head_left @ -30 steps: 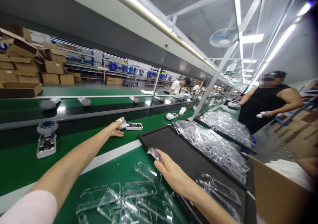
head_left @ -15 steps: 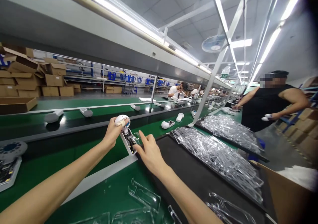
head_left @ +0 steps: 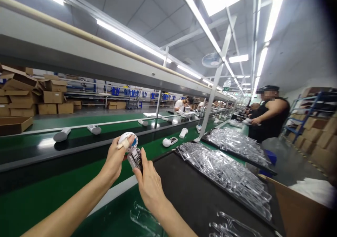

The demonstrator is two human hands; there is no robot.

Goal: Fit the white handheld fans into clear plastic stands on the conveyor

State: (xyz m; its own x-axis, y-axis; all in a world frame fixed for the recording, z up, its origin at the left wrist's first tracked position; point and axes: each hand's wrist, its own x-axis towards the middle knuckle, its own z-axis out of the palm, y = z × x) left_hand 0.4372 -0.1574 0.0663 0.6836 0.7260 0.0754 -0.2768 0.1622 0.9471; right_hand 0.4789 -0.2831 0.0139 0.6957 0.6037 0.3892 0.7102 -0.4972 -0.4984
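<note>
My left hand (head_left: pixel 117 156) grips a white device (head_left: pixel 133 156) by its round head, which has a blue centre; a light strip is wrapped around a finger. The device's lower body is open and shows dark inner parts. Along the right side of that body, my right hand (head_left: pixel 149 181) is closed on it with thumb and fingers. Clear plastic parts (head_left: pixel 144 219) lie on the green surface below my hands, and any clear piece at the device is too small to tell.
A black tray (head_left: pixel 189 188) at right bears heaped clear plastic parts (head_left: pixel 226 170); another heaped tray stands behind. White devices (head_left: pixel 183 133) sit on the green line beyond. A slanted post (head_left: pixel 212 100) rises ahead. A person (head_left: pixel 271 114) in black stands at far right.
The view has shifted. My right fingers have closed in against the device's body, where they held a clear piece beside it. The person in black has turned toward the line.
</note>
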